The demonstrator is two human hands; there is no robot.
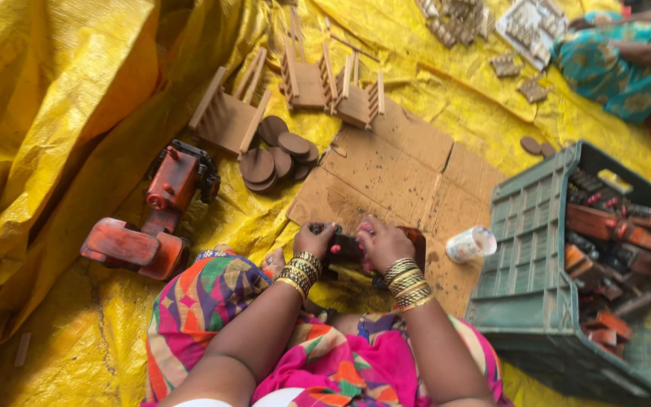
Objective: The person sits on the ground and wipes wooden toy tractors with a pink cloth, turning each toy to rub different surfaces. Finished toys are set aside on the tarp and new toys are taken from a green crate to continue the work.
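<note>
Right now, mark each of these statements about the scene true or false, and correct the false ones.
1. Both hands, left hand and right hand, are on one dark toy piece. True.
2. The crate is red. False: it is green, with reddish-brown wooden parts inside.
3. The round wooden discs lie on the yellow tarp. True.
4. The small cup stands upright inside the crate. False: it lies on its side on the cardboard sheet, beside the crate.
5. An orange toy tractor lies to the person's left. True.

Yellow tarp (54, 113); green crate (529, 249); orange-red toy tractor (156, 218); brown cardboard (401, 173).
</note>
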